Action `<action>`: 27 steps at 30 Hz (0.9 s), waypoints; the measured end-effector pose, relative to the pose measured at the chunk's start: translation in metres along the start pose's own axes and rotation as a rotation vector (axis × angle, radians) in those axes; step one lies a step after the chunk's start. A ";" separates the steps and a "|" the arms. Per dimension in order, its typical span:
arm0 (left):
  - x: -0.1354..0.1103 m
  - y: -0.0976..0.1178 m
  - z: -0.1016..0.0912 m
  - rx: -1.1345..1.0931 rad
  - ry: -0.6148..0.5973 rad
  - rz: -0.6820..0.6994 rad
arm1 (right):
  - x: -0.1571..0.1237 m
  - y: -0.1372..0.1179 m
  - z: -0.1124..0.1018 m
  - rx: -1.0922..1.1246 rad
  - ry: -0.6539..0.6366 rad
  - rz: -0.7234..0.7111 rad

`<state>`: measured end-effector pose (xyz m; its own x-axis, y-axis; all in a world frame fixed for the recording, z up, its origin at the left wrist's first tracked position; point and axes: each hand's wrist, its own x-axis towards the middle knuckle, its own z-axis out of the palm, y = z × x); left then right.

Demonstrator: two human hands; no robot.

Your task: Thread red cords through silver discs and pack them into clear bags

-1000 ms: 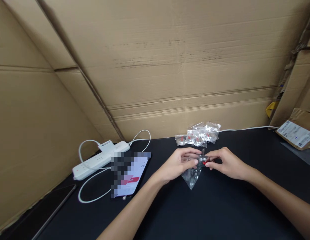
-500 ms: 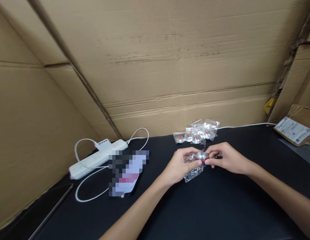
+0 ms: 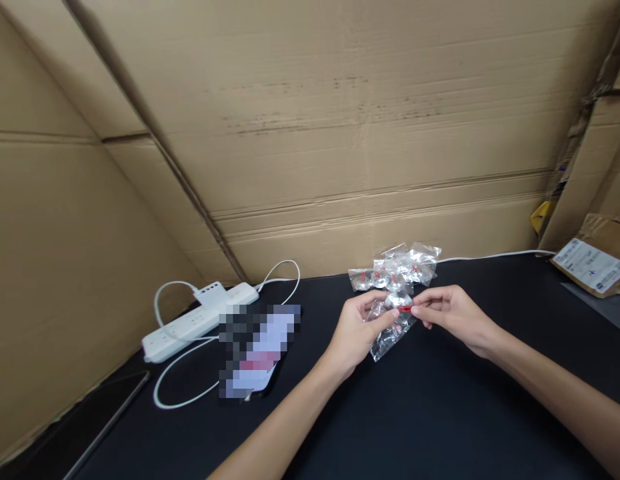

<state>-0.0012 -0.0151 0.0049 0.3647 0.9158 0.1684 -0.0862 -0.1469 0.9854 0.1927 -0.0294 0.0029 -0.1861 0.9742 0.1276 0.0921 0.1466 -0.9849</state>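
Observation:
My left hand (image 3: 359,328) grips a shiny, round metal piece (image 3: 396,300) by its near side, its thumb lying on the front. A clear plastic bag (image 3: 387,341) hangs crumpled below the piece, against the same hand. Between the two hands stretches a red cord (image 3: 405,309) at the piece's front edge. My right hand (image 3: 453,313) is closed, pinching the cord's right end between thumb and forefinger. Just behind, several similar metal pieces with red loops lie in clear bags (image 3: 407,263).
To the left a white power strip (image 3: 200,323) with white cables lies beside a phone-like device (image 3: 265,353) with a blurred screen. A dark flat panel (image 3: 80,427) lies farther left. Cardboard walls (image 3: 310,133) enclose the table; a labelled brown package (image 3: 593,263) sits at right.
The red cord has been drawn out to the right from the metal piece by my right hand. The metal piece has tilted and moved slightly away from me. The view has shifted a little.

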 end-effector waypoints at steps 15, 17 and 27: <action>0.003 -0.009 0.000 0.015 -0.025 -0.017 | 0.001 0.008 0.008 0.083 0.022 0.121; 0.003 -0.007 -0.001 0.024 -0.017 -0.016 | 0.001 0.008 0.009 0.091 0.008 0.109; 0.003 -0.012 -0.003 0.034 -0.036 -0.023 | 0.002 0.010 0.010 0.044 0.004 0.079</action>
<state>-0.0018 -0.0090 -0.0069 0.3996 0.9051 0.1455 -0.0457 -0.1389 0.9893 0.1831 -0.0276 -0.0083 -0.1765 0.9830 0.0499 0.0629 0.0619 -0.9961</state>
